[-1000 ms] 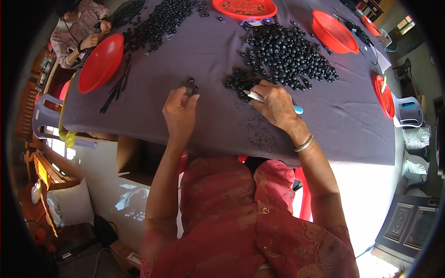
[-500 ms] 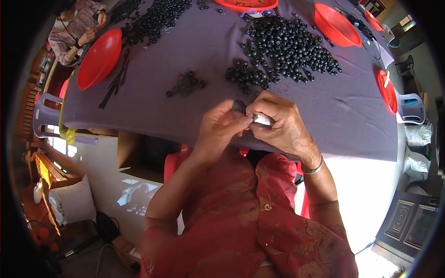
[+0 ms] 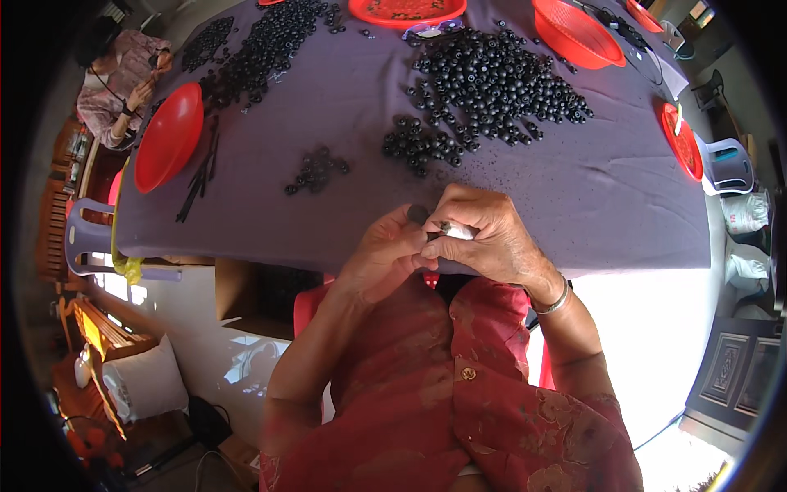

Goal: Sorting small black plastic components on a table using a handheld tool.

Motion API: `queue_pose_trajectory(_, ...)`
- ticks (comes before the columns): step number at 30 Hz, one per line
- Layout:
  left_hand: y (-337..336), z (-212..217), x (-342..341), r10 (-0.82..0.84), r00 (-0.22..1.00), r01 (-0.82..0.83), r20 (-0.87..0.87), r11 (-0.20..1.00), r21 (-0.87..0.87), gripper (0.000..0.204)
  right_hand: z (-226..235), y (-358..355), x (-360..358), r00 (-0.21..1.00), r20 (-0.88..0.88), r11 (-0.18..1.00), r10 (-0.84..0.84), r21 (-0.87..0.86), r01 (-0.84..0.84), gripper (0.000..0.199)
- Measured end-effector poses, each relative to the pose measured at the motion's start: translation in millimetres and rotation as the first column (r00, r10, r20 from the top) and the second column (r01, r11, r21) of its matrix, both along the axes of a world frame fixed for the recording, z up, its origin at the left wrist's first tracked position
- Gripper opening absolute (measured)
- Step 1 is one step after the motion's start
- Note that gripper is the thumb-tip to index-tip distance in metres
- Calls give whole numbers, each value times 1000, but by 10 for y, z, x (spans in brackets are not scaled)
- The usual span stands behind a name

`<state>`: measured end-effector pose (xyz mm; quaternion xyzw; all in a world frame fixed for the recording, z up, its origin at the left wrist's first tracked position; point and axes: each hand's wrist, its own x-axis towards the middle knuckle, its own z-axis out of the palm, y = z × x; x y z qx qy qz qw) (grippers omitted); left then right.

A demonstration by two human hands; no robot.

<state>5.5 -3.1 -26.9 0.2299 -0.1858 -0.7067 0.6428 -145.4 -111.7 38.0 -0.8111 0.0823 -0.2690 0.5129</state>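
Over the near edge of the purple-grey tablecloth [image 3: 270, 217], the left hand [image 3: 384, 252] has its fingers curled in and its thumb drawn near the forefinger, with a dark round piece [image 3: 418, 215] at the fingertips. Just beside it, its fingertips meeting the left's, the right hand [image 3: 492, 234] is closed round a small tool [image 3: 459, 232]; only a white, wrapped-looking part shows, the rest being hidden by the fingers. At the far left, a co-worker [image 3: 123, 78] sits with both hands raised near each other; what they hold is too small to tell. Next to that person, a smooth red basin [image 3: 170, 138] stands tilted, beside some thin black strips [image 3: 202, 168]. A small cluster of round black pieces [image 3: 317, 170] lies beyond the left hand. Farther back, a red tray [image 3: 361, 16] holds scattered dark bits. A large heap of round black pieces [image 3: 496, 86] spreads beyond the right hand, and a ribbed red basket [image 3: 578, 34] lies behind it. At the right edge, a red dish [image 3: 683, 152] carries a pale stick-like object [image 3: 679, 121].
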Motion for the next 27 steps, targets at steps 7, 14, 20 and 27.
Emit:
queue_pose_trajectory(7, 9, 49, -15, -19, 1000, 20, 23, 1000, -12, 16, -65, -30, -21, 999, -25, 984, 46, 175, -41, 11)
queue_pose_trajectory(14, -11, 110, -23, 63, 998, -63, 16, 998, -1, 15, -66, -69, 9, 973, -55, 974, -224, -54, 221, 9)
queue_pose_trajectory(20, -2, 156, 31, 173, 983, -166, 59, 980, -107, 14, 44, -49, -25, 983, -25, 935, -180, -316, 163, 25)
queue_pose_trajectory(27, 9, 184, 51, 227, 972, -218, 58, 967, -130, 15, 29, 40, 15, 980, 23, 804, -197, -568, 175, 34)
